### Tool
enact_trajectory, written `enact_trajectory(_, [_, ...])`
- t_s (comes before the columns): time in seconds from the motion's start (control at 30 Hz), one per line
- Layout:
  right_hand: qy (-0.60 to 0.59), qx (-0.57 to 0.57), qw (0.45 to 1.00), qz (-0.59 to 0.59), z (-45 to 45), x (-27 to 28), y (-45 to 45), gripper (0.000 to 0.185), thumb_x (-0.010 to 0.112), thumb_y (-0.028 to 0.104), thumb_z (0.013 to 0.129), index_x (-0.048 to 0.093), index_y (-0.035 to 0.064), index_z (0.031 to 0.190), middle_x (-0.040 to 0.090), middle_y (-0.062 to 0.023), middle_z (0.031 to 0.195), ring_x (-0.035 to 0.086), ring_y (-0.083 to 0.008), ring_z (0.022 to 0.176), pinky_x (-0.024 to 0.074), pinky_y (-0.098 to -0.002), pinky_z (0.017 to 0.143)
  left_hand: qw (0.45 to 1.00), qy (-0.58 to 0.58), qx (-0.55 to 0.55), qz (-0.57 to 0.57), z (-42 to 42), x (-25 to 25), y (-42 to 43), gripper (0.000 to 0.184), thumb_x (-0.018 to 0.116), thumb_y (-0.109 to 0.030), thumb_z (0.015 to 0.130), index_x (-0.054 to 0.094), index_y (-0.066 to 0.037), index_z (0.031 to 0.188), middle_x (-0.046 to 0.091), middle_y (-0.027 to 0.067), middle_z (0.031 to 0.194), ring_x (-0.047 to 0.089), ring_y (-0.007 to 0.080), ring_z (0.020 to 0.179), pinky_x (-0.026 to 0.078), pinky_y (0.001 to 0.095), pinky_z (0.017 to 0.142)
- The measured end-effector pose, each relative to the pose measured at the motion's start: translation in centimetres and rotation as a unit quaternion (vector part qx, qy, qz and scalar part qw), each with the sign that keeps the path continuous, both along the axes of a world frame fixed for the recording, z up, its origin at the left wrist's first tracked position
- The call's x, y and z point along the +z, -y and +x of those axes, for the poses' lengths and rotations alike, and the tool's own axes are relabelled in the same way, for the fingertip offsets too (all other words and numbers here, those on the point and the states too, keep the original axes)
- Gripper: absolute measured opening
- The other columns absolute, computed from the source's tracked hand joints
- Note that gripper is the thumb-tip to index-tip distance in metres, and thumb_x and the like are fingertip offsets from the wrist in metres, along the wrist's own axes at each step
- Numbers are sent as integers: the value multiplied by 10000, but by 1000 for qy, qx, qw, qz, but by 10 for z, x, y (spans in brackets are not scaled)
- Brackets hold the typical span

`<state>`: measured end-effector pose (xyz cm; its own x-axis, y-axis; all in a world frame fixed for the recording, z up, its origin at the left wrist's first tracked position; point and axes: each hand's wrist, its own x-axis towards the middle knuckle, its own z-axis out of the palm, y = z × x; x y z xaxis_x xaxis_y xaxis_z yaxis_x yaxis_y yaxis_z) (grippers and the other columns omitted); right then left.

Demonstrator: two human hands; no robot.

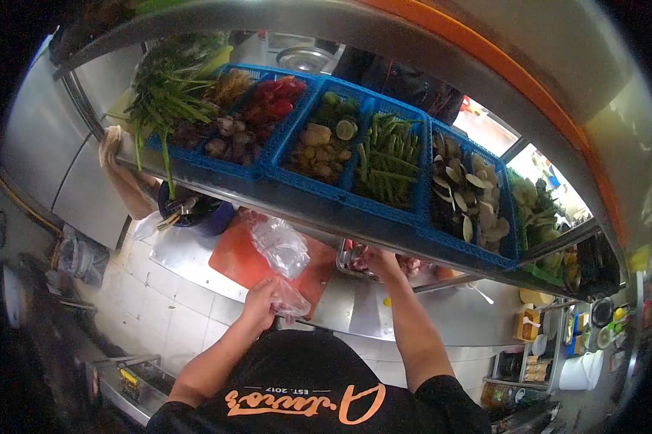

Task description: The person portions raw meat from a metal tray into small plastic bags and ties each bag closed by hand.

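My left hand (263, 298) is closed around the edge of a clear plastic bag (291, 300) at the near side of an orange-red cutting board (228, 257). More crumpled clear plastic (281, 246) lies on the board just beyond it; I cannot tell whether it is the same bag. My right hand (378, 262) reaches into a metal tray (355, 273) of what looks like raw meat (410, 265). Its fingers are partly hidden by the shelf edge and the meat, so their grip does not show.
Above the steel counter (326, 300) runs a metal shelf (304, 210) with blue baskets (268, 168) of vegetables. Leafy greens (170, 98) hang over its left end. A dark blue pot (214, 219) with utensils stands left of the board. A white bucket (580, 370) is at right.
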<state>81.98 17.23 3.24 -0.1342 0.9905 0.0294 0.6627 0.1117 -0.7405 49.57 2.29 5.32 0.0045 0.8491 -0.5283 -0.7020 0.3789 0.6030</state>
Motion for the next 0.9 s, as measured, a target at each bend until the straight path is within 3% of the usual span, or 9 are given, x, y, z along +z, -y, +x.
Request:
enact_trajectory(0.1, [48, -12, 995, 91, 5, -14, -4, 71, 609, 58, 795, 653, 12, 827, 667, -167, 849, 645, -354, 822, 501, -457, 734, 1000, -5, -1, -16, -2, 3, -1, 135, 567, -155, 975, 606, -47, 1047, 613, 33, 797, 617, 158, 677, 553, 348, 550])
enact_trajectory(0.2, [58, 81, 995, 33, 16, -58, -7, 124, 608, 90, 813, 660, 23, 903, 672, -181, 890, 646, -364, 857, 498, -459, 756, 1000, -2, -11, -14, -6, 0, -3, 142, 553, -162, 984, 609, -49, 1051, 640, 40, 824, 629, 158, 687, 556, 343, 553])
enact_trajectory(0.27, [-261, -23, 965, 9, 25, -107, -24, 142, 622, 122, 817, 673, 24, 907, 674, -187, 930, 644, -362, 910, 499, -450, 787, 1000, -10, -14, -6, -4, 14, -4, 151, 546, -173, 990, 610, -52, 1053, 656, 50, 850, 643, 162, 710, 554, 340, 553])
enact_trajectory(0.33, [-254, -42, 966, -11, 26, -98, -24, 169, 633, 145, 821, 681, 21, 924, 675, -191, 968, 643, -366, 945, 499, -439, 816, 1000, -16, -15, -5, -3, 17, -3, 160, 540, -183, 994, 610, -53, 1055, 666, 58, 867, 653, 168, 730, 553, 336, 556])
enact_trajectory(0.4, [76, 25, 997, -24, 14, -18, -6, 200, 642, 158, 824, 681, 12, 955, 673, -193, 1004, 644, -374, 962, 497, -428, 844, 1000, -22, -18, -6, -5, 11, -2, 168, 535, -192, 997, 609, -53, 1055, 669, 63, 874, 661, 177, 745, 553, 334, 562])
enact_trajectory(0.57, [291, 86, 932, 197, 9, -64, -13, 200, 641, 150, 818, 678, -1, 944, 691, -161, 949, 681, -362, 879, 536, -416, 788, 1000, -24, -12, -7, -1, 8, -4, 174, 539, -188, 992, 609, -54, 1078, 677, 74, 906, 660, 194, 758, 545, 349, 564])
enact_trajectory(0.73, [89, 82, 992, 29, 22, -100, -23, 219, 606, 157, 843, 693, 29, 998, 708, -150, 921, 696, -330, 894, 557, -424, 764, 999, -27, -17, 2, -3, 0, -3, 183, 544, -194, 991, 608, -60, 1099, 675, 69, 933, 657, 190, 773, 541, 343, 567])
enact_trajectory(0.83, [183, 42, 981, -52, 1, -31, 6, 238, 594, 154, 845, 687, 57, 1042, 706, -160, 936, 692, -345, 901, 558, -444, 769, 999, -36, -14, -16, 0, 11, -2, 151, 561, -188, 984, 620, -71, 1059, 671, 51, 894, 651, 171, 771, 544, 335, 568])
enact_trajectory(0.9, [221, 7, 975, -6, -3, -21, 13, 231, 603, 153, 831, 689, 74, 1030, 703, -161, 936, 688, -354, 904, 556, -455, 777, 999, -35, -2, -27, 3, 16, -2, 147, 563, -179, 981, 621, -70, 1062, 673, 53, 896, 655, 173, 774, 544, 333, 566])
